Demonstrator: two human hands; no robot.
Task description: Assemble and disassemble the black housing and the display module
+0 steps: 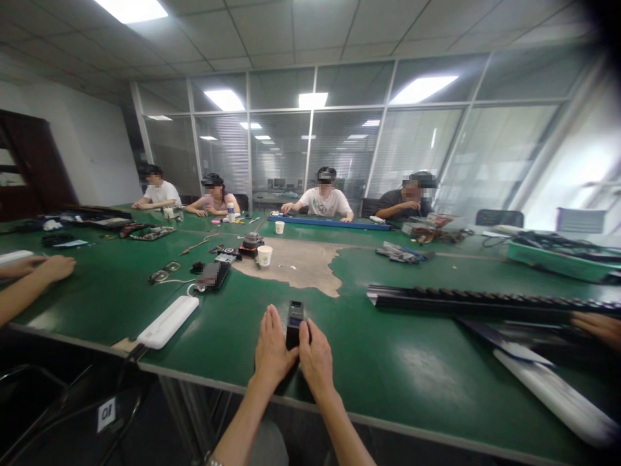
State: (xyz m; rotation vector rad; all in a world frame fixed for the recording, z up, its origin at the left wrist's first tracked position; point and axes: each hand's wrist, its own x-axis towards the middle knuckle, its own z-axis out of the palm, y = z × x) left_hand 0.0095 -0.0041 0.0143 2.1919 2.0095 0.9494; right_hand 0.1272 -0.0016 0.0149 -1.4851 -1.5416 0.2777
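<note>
A small black box-shaped device (295,321), with a darker panel on its upper face, lies on the green table between my two hands. My left hand (272,346) rests along its left side, fingers stretched out and thumb towards the near end. On the opposite side, my right hand (315,355) is closed at the device's right edge, its bent fingers and thumb against it. The near end of the device is partly hidden by my thumbs, and its exact kind is unclear.
A white power strip (169,321) lies to the left, with glasses (165,272) beyond it. A paper cup (264,256) stands ahead. Right are a long black rail (466,301) and a green basket (557,259). Other people's hands (61,266) appear at both sides; several people sit opposite.
</note>
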